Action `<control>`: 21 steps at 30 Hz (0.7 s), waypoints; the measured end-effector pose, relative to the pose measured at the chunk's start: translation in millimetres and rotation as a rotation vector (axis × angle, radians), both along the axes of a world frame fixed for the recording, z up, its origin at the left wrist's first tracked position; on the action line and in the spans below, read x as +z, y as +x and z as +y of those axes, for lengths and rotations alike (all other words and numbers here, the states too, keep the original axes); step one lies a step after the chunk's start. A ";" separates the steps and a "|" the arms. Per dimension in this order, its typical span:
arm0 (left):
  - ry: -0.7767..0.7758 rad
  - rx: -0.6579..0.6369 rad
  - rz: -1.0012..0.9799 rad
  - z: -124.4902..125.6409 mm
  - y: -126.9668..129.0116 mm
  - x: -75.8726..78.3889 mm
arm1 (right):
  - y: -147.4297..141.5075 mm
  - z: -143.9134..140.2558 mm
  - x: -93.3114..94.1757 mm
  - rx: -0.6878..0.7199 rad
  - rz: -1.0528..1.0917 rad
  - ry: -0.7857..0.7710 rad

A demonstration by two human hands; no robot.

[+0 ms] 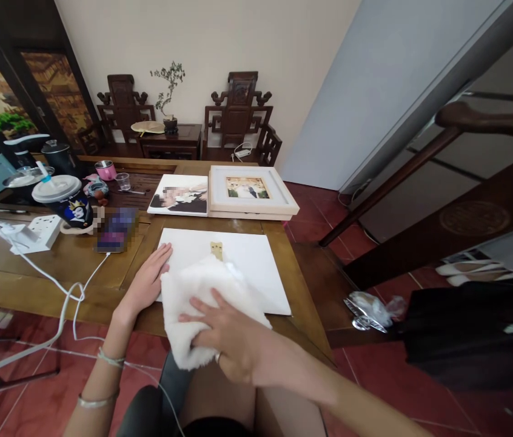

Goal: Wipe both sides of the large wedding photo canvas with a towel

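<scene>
A white rectangular panel [256,255] lies flat near the wooden table's front edge, with a small brass-coloured metal hanger [216,250] on its upper face. My left hand [150,279] rests on the panel's left edge, its fingers stretched out and fairly close together. Under my right hand [227,334] is a fluffy white cloth [193,279], bunched in its grasp and pressed on the near part of the panel. The fingers are spread over the cloth, and part of it hangs past the table edge. The panel's near edge is largely hidden by the cloth.
Behind the panel lie a photo print [181,197] and a pale framed photo [247,188]. Leftward are a phone [117,230] on a cable, a lidded cup [68,200] and a power strip [40,233]. A wooden chair [420,224] stands at the right.
</scene>
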State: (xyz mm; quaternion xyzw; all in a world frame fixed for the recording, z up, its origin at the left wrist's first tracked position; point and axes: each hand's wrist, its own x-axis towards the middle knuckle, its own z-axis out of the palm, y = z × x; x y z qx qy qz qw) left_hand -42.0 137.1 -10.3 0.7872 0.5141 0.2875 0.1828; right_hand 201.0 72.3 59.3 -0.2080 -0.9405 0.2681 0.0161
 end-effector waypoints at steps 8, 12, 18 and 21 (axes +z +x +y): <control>0.010 0.030 0.007 2.5 1.9 -4.0 | -8.4 83.8 -12.5 -0.301 0.027 0.081; -0.030 0.059 -0.108 -0.1 3.6 1.3 | -44.6 96.0 -24.7 -0.463 -0.058 0.280; -0.025 0.154 -0.400 -5.7 1.3 8.7 | -68.3 57.0 -27.7 -0.179 0.028 0.415; -0.002 0.208 -0.405 -5.9 2.1 7.2 | -51.8 38.6 -14.1 0.011 0.075 0.343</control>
